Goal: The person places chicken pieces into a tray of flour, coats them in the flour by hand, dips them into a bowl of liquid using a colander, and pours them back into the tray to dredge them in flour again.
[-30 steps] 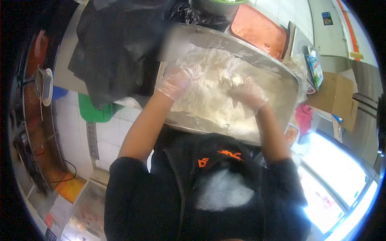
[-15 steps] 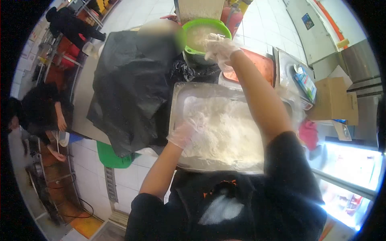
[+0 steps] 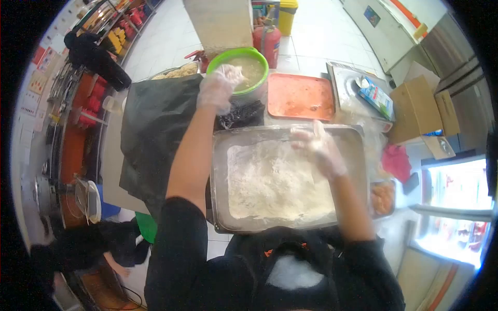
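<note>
My left hand [image 3: 215, 92], in a clear glove, reaches over the near left rim of a green basin [image 3: 266, 65] of cloudy liquid. Its fingers are closed around a pale, flour-coated piece [image 3: 235, 74] whose kind I cannot make out. Below, a large metal tray [image 3: 220, 173] holds a wide bed of white flour [image 3: 275, 181]. Hovering over that tray's far right part is my right hand [image 3: 321, 150], gloved and dusted with flour, its fingers apart with nothing visible in them.
An orange-red tray [image 3: 301, 96] lies beyond the metal tray. Black plastic [image 3: 155, 124] covers the left side. At right are a cardboard box [image 3: 419, 111], a pink cloth [image 3: 397, 161] and a container of raw-looking pieces [image 3: 383, 205]. Two people in dark clothes stand at left.
My left hand has gone from the flour to the green basin. My right hand has come back from the basin to above the flour tray. The view has shifted.
</note>
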Tool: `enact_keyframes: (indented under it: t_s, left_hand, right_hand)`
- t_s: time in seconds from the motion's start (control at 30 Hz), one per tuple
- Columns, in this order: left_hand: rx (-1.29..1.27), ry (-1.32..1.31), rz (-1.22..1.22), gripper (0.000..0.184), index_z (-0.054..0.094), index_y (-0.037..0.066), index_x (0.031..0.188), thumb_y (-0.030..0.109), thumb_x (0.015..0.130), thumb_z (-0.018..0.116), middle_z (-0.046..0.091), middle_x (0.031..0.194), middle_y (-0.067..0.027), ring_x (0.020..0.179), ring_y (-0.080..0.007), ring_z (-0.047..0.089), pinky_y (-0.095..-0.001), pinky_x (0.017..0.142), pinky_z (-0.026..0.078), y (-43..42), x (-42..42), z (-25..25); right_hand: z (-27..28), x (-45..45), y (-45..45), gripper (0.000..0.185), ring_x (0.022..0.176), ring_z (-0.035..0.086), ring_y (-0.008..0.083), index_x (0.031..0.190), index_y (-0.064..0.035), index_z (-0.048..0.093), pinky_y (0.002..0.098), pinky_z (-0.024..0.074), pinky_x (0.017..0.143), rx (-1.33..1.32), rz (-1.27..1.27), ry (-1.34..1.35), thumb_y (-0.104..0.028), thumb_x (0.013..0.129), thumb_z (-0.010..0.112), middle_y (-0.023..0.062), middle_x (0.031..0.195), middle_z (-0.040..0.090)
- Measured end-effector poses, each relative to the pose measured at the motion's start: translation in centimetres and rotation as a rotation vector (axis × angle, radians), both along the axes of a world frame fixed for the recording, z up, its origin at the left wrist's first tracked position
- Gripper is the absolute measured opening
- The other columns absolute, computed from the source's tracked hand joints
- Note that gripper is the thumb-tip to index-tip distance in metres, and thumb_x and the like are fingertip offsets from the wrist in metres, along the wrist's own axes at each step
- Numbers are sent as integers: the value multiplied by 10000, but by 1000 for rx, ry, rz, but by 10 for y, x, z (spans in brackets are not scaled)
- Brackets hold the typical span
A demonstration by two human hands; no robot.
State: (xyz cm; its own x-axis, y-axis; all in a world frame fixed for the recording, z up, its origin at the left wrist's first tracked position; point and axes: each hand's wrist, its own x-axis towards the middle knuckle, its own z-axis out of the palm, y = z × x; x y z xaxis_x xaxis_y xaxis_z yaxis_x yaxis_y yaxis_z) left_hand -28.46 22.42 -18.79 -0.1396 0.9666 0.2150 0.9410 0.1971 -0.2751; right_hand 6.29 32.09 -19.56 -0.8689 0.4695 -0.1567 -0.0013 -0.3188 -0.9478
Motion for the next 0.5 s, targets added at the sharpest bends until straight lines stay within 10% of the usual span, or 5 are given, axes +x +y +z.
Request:
enact_keyframes:
  t_s: [0.17,0.27,0.37,0.5]
  left_hand:
    - [473,-511,289,524,598,188,1257,105,746,682,557,1310,-58,1196,-218,528,-338,1018,432,43,-1,-13]
    - [317,-68,-117,479,628,144,1187,-18,736,627,619,1195,-106,1072,-309,603,-398,918,480,-2,63,13]
    - [357,-875,207,231,658,52,1037,58,806,653,665,1002,-150,901,-282,643,-385,810,510,-44,128,-1]
    - [-372,-1017,274,332,644,30,1118,199,834,681,664,1028,-156,911,-249,631,-350,807,500,-88,160,-80]
  right_hand:
    - [-47,92,4,994,1037,616,281,1512,-12,63,358,516,869,-673,-99,-260,-324,831,716,226,1411,426]
    - [-69,119,17,1273,1128,561,367,1495,-47,-117,397,509,912,358,253,-614,-197,652,825,214,1521,248]
    - [-68,121,25,1293,1326,391,368,1512,-11,0,336,373,1084,659,449,-899,-231,568,857,249,1564,76]
    - [-163,150,28,1246,1427,195,375,1511,-2,83,358,193,1177,1430,567,-641,-323,575,840,285,1546,101]
